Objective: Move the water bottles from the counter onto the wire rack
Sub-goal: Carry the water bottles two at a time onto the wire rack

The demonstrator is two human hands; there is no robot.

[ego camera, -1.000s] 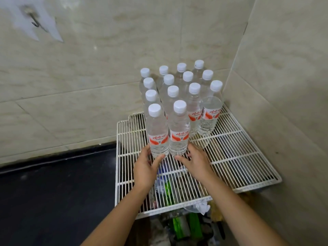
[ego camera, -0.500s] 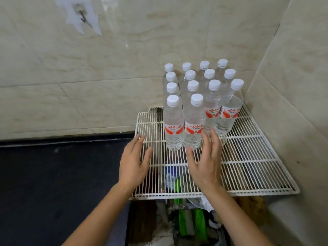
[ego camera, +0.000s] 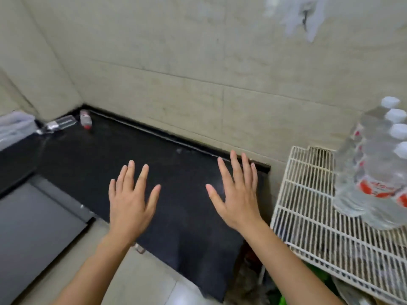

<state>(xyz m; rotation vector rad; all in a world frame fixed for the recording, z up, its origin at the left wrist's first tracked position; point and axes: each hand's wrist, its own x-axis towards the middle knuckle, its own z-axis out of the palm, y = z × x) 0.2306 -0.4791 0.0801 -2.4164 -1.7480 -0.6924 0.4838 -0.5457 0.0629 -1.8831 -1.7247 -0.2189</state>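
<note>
The black counter (ego camera: 92, 164) runs along the tiled wall, with the white wire rack (ego camera: 308, 216) at its right end. The bottles (ego camera: 374, 172) stand clustered on the rack at the right edge, white-capped, their red-and-white labels too blurred to read. Over the counter, the left hand (ego camera: 130, 201) and right hand (ego camera: 237, 194) are flat, fingers spread, holding nothing.

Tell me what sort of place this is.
Probably a kitchen or utility corner: a black counter runs along tiled walls, with a white wire rack beside it holding water bottles. Both hands, left hand and right hand, hover open.
</note>
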